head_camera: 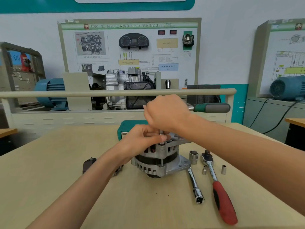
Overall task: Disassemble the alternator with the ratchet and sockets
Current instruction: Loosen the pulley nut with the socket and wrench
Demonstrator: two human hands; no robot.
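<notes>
Standing pulley-down at mid tabletop [82,187], pale wood-grain laminate: the alternator [158,160], ribbed cast aluminium with slotted vents, a dark steel band round its middle and copper windings glinting through the upper slots. Clamped at its top edge, the left hand [140,139], fingers curled and pinching a slim steel shaft that rises from a long through-bolt down the housing. Above that, the right hand [166,113], closed over the head of a ratchet [212,107] whose green-and-grey rubber handle juts out to the right; head and socket hidden under the fist. Just right of the alternator, a large chrome socket [193,157] upright, a chrome extension bar [195,185] lying lengthwise, and a second ratchet [217,187] with glossy red-and-black grip, flanked by two small sockets [204,170] [223,169]. Left of the alternator, a dark boxy part [88,164], half covered by the left forearm, hard to identify. Behind the hands, a teal plastic tool case [125,131], mostly hidden.
</notes>
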